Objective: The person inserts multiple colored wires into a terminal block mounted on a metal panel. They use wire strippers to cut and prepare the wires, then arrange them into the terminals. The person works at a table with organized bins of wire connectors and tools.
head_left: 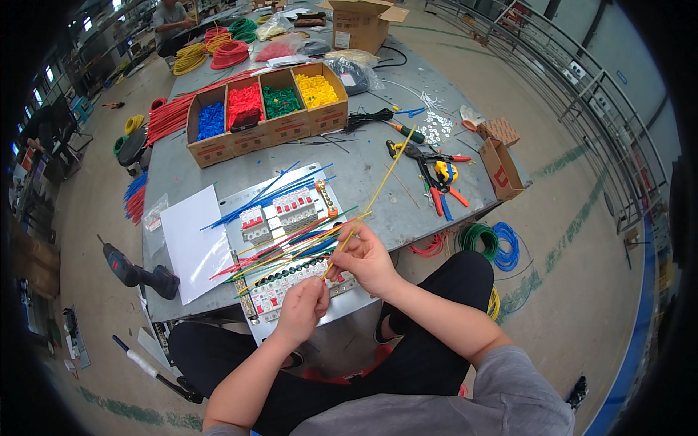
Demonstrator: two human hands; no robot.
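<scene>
A long yellow wire [382, 182] slants from the far right of the board down to my hands. My right hand [367, 263] pinches it near its lower part. My left hand [304, 308] is closed at the wire's lower end, fingertips pressed together. Beneath both hands lies a white mounting panel [234, 195] with a row of circuit breakers [270, 296] along its near side, partly hidden by my hands. Farther up the panel sit a breaker block [295, 208] and a smaller breaker [255, 225]. Loose blue wires [265, 192] and several coloured wires [291, 251] lie across it.
A divided cardboard box [269, 134] holds blue, red, green and yellow small parts. To the right lie pliers [436, 182], a yellow tape measure [446, 172] and a small open box [502, 171]. A cordless drill [138, 270] and a white sheet [190, 240] are left. Another person [171, 25] sits far back.
</scene>
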